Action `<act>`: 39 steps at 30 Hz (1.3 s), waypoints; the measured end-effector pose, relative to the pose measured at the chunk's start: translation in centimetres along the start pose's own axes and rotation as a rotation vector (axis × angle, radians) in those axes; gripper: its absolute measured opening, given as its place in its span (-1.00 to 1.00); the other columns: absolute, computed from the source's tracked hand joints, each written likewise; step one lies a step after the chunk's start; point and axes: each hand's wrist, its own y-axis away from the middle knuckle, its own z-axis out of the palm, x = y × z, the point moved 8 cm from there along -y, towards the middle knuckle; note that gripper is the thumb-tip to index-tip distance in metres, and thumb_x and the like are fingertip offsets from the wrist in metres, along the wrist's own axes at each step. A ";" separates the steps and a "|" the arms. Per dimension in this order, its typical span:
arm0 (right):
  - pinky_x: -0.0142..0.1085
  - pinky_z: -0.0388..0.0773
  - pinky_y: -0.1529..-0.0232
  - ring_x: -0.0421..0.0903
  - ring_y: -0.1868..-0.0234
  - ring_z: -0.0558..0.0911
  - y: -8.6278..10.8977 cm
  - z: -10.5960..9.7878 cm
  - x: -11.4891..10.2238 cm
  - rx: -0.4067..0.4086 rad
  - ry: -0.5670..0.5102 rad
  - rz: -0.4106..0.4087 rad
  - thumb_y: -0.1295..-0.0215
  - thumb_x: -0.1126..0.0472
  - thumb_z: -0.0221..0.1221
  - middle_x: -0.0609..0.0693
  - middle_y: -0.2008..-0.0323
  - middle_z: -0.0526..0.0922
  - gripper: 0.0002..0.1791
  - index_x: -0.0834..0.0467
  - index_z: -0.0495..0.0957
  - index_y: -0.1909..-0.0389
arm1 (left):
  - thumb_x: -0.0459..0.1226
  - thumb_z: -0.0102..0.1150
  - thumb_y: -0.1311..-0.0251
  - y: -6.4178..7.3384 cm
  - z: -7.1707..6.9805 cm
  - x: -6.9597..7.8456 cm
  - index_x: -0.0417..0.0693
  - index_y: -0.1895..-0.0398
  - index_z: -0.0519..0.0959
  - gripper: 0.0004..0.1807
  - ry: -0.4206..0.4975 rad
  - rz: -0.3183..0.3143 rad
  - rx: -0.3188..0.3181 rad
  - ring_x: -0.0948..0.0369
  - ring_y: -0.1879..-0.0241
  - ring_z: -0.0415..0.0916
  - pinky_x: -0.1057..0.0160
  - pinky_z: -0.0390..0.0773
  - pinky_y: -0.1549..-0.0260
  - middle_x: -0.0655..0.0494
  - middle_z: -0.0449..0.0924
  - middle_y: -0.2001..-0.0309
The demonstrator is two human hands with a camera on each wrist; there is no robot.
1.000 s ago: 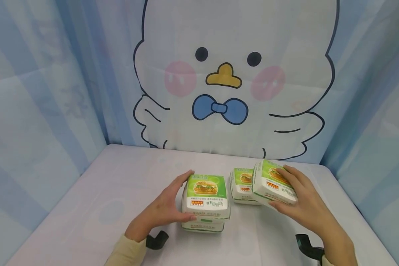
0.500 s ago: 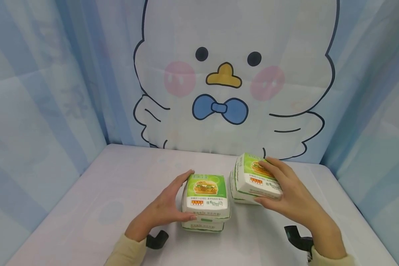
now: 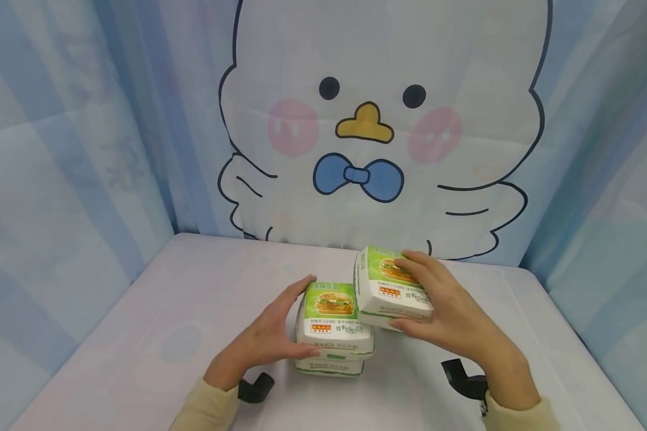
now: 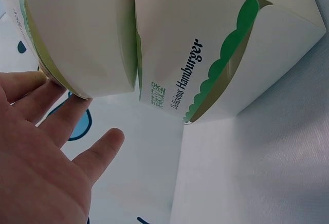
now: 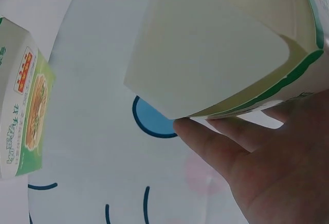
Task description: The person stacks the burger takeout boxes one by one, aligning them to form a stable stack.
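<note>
My left hand point(image 3: 264, 338) holds the upper hamburger box point(image 3: 334, 317) of a stack of two, fingers at its far left corner and thumb along the front. Beneath it, the lower hamburger box point(image 3: 329, 367) shows mostly its front. In the left wrist view my fingertips touch the upper box point(image 4: 77, 34), and the lower box point(image 4: 205, 54) is seen beside it. My right hand point(image 3: 458, 314) grips another hamburger box point(image 3: 393, 284), tilted and raised off the table, overlapping the stack's right edge in the head view. Whether they touch, I cannot tell.
Another hamburger box point(image 5: 25, 106) is at the left edge of the right wrist view; the raised box largely hides it in the head view. A white cloth covers the table point(image 3: 194, 293). Behind stands a curtain point(image 3: 356, 221) with a cartoon bird.
My right hand has carried its hamburger box left, across the box on the table and up to the stack. My left hand and the stack have stayed in place.
</note>
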 end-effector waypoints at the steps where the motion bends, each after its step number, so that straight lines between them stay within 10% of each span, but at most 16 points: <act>1: 0.12 0.53 -0.18 0.08 -0.36 0.34 -0.1 0.1 -0.2 -0.003 -0.001 -0.005 0.00 -0.15 0.47 0.01 -0.50 0.16 0.02 -0.08 0.20 -0.48 | 0.12 0.56 0.19 0.0 0.0 0.0 0.43 -0.57 -0.10 0.28 -0.001 -0.001 0.001 0.19 -0.55 0.01 -0.14 0.18 -0.46 0.31 0.01 -0.56; 16: 0.00 0.56 -0.21 -0.02 -0.43 0.29 -1.8 1.3 -3.7 -0.025 0.020 -0.136 0.03 -0.24 0.45 -0.10 -0.48 0.18 0.01 -0.13 0.24 -0.46 | 0.14 0.59 0.24 0.0 0.0 0.0 0.19 -0.59 -0.05 0.33 0.027 -0.002 -0.006 0.17 -0.55 -0.01 -0.16 0.16 -0.46 0.28 0.01 -0.56; 39: 0.16 0.39 -0.34 0.07 -0.52 0.15 -3.1 3.6 -6.6 -0.045 0.083 -0.179 0.03 -0.36 0.38 -0.09 -0.50 0.21 -0.01 -0.16 0.27 -0.44 | -0.02 0.68 0.33 0.0 0.1 -0.1 0.54 -0.51 -0.08 0.34 0.148 -0.027 -0.038 0.20 -0.45 0.16 -0.19 0.16 -0.45 0.37 0.17 -0.44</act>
